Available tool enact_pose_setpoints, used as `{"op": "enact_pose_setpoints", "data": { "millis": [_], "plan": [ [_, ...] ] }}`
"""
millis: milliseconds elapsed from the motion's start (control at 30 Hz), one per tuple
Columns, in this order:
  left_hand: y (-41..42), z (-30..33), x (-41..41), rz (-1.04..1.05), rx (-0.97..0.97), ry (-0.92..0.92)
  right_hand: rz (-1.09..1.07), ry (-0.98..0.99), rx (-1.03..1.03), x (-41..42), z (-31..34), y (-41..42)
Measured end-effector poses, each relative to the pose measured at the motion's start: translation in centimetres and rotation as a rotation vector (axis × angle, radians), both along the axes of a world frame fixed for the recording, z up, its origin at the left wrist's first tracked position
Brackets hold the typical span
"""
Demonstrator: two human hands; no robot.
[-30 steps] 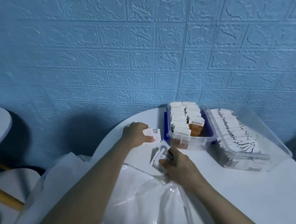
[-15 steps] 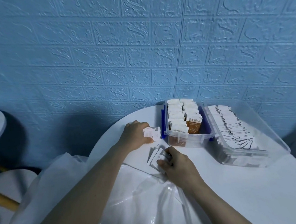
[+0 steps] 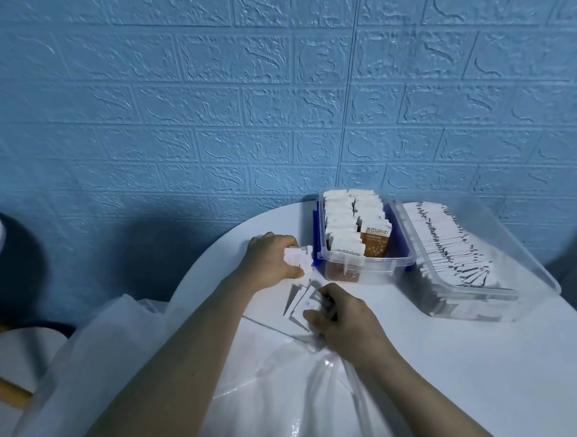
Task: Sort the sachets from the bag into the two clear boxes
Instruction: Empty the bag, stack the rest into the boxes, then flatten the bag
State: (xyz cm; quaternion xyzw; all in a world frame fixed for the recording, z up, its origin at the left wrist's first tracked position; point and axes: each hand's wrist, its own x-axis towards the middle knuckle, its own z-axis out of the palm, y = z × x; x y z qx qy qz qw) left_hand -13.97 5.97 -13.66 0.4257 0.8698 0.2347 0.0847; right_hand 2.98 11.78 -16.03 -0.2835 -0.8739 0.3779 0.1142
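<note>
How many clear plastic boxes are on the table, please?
2. One smaller box, holding upright sachets, stands near the wall just right of the left hand. One larger box, with a row of white sachets, sits right beside it. No others are visible.

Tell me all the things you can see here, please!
table: one, white, round, against the wall
wall: one, blue, brick pattern, behind the table
small clear box: one, holds brown-and-white sachets standing in rows
big clear box: one, right of the small one, holds white sachets
bag: one, clear plastic, at the near table edge
loose sachets: a few, white, between the hands
left hand: grips some white sachets
right hand: fingers curled on the loose sachets
</note>
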Motion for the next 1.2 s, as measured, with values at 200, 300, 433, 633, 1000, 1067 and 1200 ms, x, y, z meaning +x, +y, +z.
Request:
{"op": "enact_pose_setpoints", "data": {
  "millis": [200, 300, 433, 633, 1000, 1067, 1200],
  "plan": [
    [-0.2, 0.5, 0.2, 0.011, -0.035, 0.027, -0.050, 0.065, -0.111, 0.5, -0.1, 0.2],
    [-1.2, 0.8, 0.5, 0.073, 0.056, -0.018, -0.072, 0.116, -0.165, 0.7, -0.4, 0.2],
    [-3.5, 3.3, 2.0, 0.172, 0.299, -0.081, -0.046, 0.265, -0.280, 1.6, 0.2, 0.5],
    [-5.4, 3.9, 10.1, 0.022, 0.523, -0.376, -0.011, 0.427, -0.282, 6.0, 2.0, 1.2],
    [-1.3, -3.2, 19.1, -0.148, 0.549, -0.227, -0.098, 0.492, -0.217, 15.0, 0.1, 2.5],
    [-0.6, -3.1, 19.6, -0.208, 0.544, -0.193, -0.055, 0.421, -0.183, 15.7, 0.1, 2.8],
    [0.5, -3.1, 20.9, -0.268, 0.517, -0.128, 0.049, 0.309, -0.091, 16.6, -0.1, 3.2]
  ]
}}
